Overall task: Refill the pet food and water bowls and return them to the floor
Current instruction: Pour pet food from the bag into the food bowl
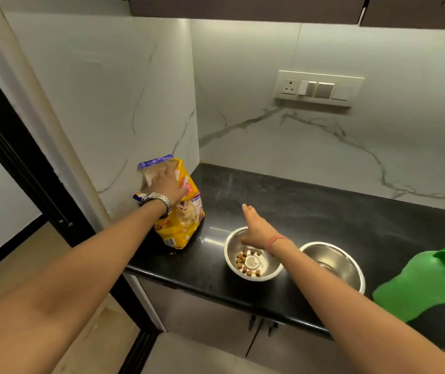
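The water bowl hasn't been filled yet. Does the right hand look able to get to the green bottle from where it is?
Probably yes. The right hand is open and holds nothing, stretched above the food bowl. The green bottle lies on the counter to its right, beyond the empty bowl, with nothing tall between.

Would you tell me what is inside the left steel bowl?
The left steel bowl holds a few kibble pieces around its bare centre; the right hand covers part of its far rim.

Both arms reach forward, nearly straight. The left hand (166,182), with a watch on its wrist, grips something with curled fingers. The right hand (256,225) is flat, fingers extended, holding nothing.
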